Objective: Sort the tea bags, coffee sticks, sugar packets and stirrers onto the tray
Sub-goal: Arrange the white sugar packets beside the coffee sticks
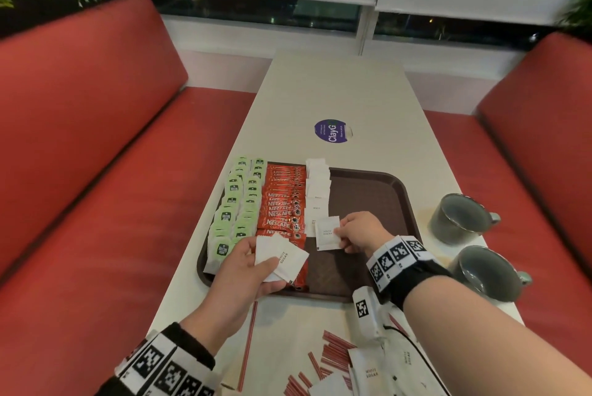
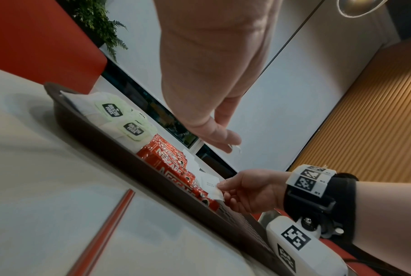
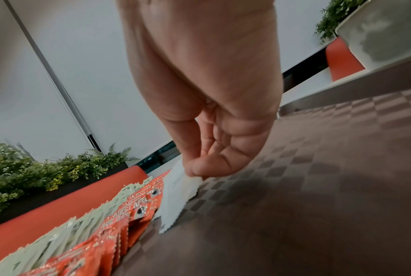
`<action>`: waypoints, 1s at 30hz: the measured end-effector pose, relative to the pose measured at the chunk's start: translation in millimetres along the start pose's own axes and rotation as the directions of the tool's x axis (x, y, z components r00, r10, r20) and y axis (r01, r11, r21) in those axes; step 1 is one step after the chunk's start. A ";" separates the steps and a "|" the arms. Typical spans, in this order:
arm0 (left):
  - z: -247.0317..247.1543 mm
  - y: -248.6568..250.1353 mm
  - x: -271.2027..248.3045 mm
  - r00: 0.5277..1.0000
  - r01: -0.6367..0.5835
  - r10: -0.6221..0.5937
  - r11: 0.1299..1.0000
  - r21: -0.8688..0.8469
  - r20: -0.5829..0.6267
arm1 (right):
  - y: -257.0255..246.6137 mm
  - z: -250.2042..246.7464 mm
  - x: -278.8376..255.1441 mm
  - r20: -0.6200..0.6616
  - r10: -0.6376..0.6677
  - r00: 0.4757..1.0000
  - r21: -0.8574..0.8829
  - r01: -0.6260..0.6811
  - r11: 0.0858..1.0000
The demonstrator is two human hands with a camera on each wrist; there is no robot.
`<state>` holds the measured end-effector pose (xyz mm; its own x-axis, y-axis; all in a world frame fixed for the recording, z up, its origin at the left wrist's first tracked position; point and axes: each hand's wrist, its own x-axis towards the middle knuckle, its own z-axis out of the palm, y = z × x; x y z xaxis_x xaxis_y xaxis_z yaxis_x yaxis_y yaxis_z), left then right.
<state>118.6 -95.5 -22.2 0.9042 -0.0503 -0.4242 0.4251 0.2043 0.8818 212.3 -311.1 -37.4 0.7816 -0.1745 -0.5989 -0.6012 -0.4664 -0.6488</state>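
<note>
A brown tray [image 1: 381, 193] lies on the white table. It carries green tea bags [image 1: 235, 203] in two columns at the left, red coffee sticks [image 1: 282, 200] beside them, and a column of white sugar packets [image 1: 317, 190]. My right hand [image 1: 358, 230] pinches one sugar packet [image 1: 327, 233] by its right edge at the near end of that column, low over the tray [image 3: 317, 186]. My left hand [image 1: 250, 270] grips a small fan of sugar packets [image 1: 282, 256] above the tray's near left part. Red stirrers [image 1: 333, 354] and more sugar packets [image 1: 368, 370] lie on the table near me.
Two grey mugs [image 1: 458, 217] [image 1: 490, 272] stand on the table right of the tray. A lone red stirrer [image 1: 248, 338] lies by my left wrist. A purple round sticker [image 1: 331, 130] marks the table's middle. Red benches flank the table on both sides.
</note>
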 end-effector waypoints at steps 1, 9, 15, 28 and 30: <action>-0.7 -0.2 0.3 1.000 0.001 -0.001 1.000 0.004 -0.008 | -1.6 2.0 0.9 0.011 0.015 1.000 0.005 -0.015 1.000; -2.0 -1.7 0.8 1.000 -0.003 0.004 1.000 0.018 -0.030 | -11.9 17.4 7.2 0.059 0.120 0.991 0.029 -0.122 0.992; 0.5 -0.8 2.2 0.999 -0.009 0.011 0.999 0.037 -0.042 | -20.5 16.5 -3.9 0.002 0.084 0.996 -0.156 -0.083 0.984; 10.2 -3.8 0.6 0.999 -0.050 0.050 0.996 0.072 0.002 | -4.9 28.7 -79.4 0.129 -0.427 0.895 -0.033 0.434 0.900; 7.8 -3.2 -1.0 0.999 -0.049 0.050 0.996 0.079 -0.008 | 1.5 17.9 -76.3 0.049 -0.372 0.927 0.076 0.368 0.927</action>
<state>116.7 -103.7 -23.0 0.9240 -0.0325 -0.3810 0.3819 0.1291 0.9152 148.8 -283.0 -1.1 0.9401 0.0540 -0.3366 -0.2822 -0.4306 -0.8573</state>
